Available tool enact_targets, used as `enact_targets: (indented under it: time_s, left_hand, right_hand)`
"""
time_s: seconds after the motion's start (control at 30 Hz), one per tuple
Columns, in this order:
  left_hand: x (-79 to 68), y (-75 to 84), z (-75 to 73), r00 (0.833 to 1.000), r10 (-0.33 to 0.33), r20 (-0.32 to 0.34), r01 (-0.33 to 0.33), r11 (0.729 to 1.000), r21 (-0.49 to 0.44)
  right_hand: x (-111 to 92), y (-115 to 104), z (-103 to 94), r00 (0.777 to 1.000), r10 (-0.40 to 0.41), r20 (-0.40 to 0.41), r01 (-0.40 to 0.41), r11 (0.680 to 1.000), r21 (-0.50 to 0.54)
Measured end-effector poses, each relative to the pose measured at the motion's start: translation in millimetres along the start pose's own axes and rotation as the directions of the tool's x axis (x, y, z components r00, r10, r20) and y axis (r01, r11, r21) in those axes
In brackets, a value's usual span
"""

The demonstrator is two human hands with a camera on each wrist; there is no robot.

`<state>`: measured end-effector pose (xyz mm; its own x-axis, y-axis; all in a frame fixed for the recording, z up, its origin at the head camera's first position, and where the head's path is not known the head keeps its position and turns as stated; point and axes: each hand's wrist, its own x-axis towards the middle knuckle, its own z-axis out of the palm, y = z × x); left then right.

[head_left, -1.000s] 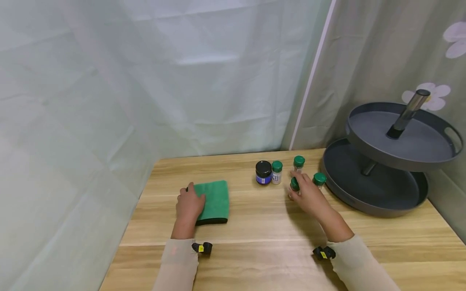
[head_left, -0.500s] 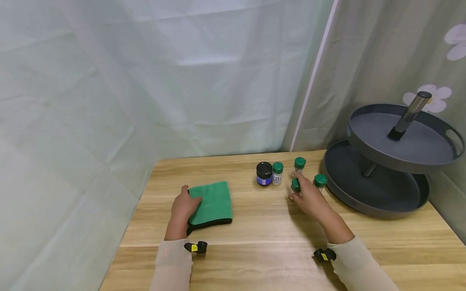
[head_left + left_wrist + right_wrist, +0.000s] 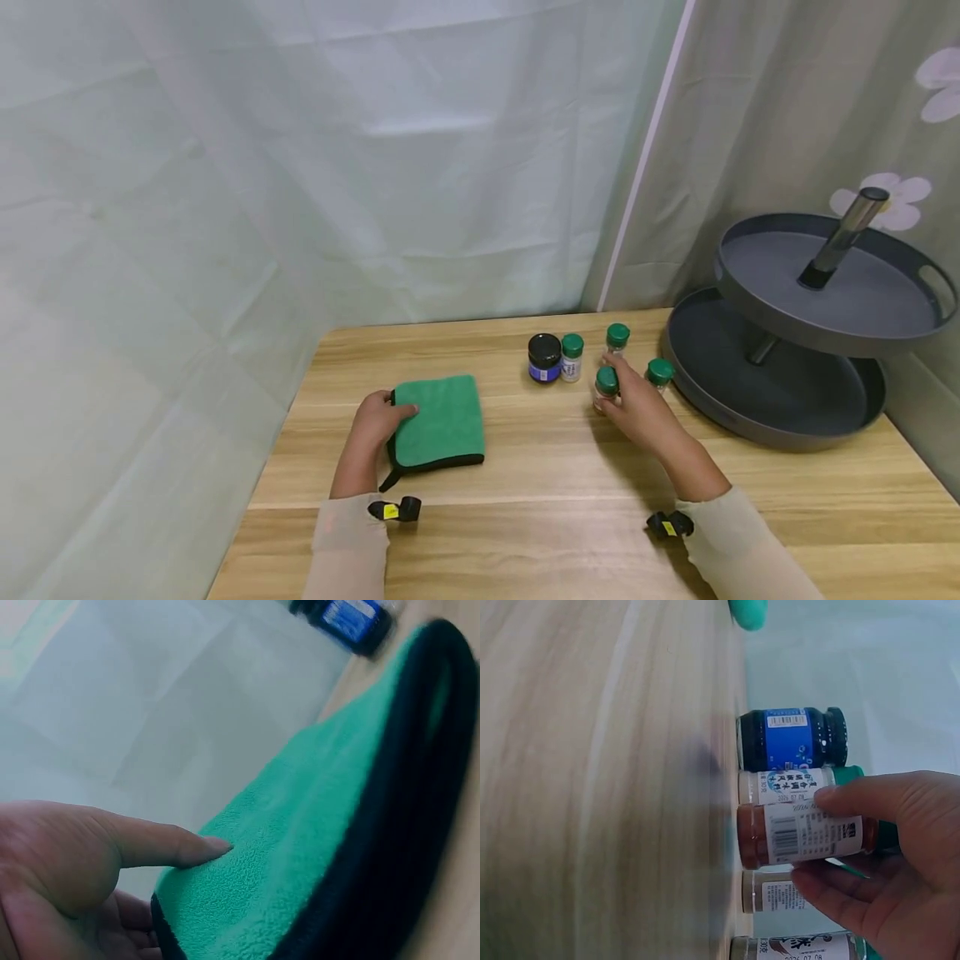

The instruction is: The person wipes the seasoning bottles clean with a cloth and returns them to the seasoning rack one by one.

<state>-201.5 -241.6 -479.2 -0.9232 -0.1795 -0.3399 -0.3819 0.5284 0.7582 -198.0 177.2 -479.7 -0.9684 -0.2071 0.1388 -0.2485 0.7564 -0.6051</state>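
A folded green cloth point(image 3: 444, 421) with black edging lies on the wooden table. My left hand point(image 3: 375, 421) pinches its left edge, thumb point(image 3: 202, 851) on top and the other fingers partly hidden beneath. In the right wrist view, a spice jar point(image 3: 799, 836) with reddish-brown contents stands between the thumb and fingers of my right hand point(image 3: 643, 410), its base at the tabletop. Its green cap point(image 3: 607, 381) shows in the head view. Close around that hand are more green-capped spice jars: one behind point(image 3: 617, 336), one to the right point(image 3: 660, 373), one to the left point(image 3: 572, 358).
A black-lidded jar point(image 3: 544, 358) with a blue label stands beside the left spice jar. To the right is a grey two-tier round tray point(image 3: 772, 417), its upper tier overhanging the lower. Pale curtains point(image 3: 450, 167) hang behind the table's back edge.
My left hand has slid left and now pinches the cloth by its edge. The cloth has shifted slightly right and its left border shows. My right hand has barely moved; its jar's cap stands slightly differently.
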Motion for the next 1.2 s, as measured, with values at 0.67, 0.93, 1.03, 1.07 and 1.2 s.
enact_targets:
  time_s: [0.67,0.93,1.03,1.07,1.2]
  left_hand:
    - [-20.0,35.1,15.0,0.989,0.134,0.054,-0.112,0.946,-0.305]
    - [-37.3,62.4,25.5,0.972,0.229,0.056,-0.179,0.871,-0.458]
    - [-43.6,70.6,31.6,0.964,0.256,0.072,-0.180,0.827,-0.532]
    - [-45.7,73.1,33.7,0.960,0.268,0.080,-0.180,0.811,-0.557]
    - [-54.7,83.4,43.8,0.944,0.311,0.109,-0.171,0.745,-0.645]
  right_hand:
    - [-0.4,-9.9,-2.1,0.991,-0.081,-0.106,0.089,0.993,0.078]
    - [-1.2,-25.8,-6.3,0.988,-0.098,-0.121,0.114,0.984,0.136]
    - [-2.2,-35.2,-7.9,0.987,-0.110,-0.121,0.132,0.971,0.198]
    - [-2.8,-38.5,-8.3,0.986,-0.118,-0.119,0.142,0.966,0.214]
    - [-4.6,-50.0,-7.9,0.984,-0.143,-0.110,0.168,0.949,0.266]
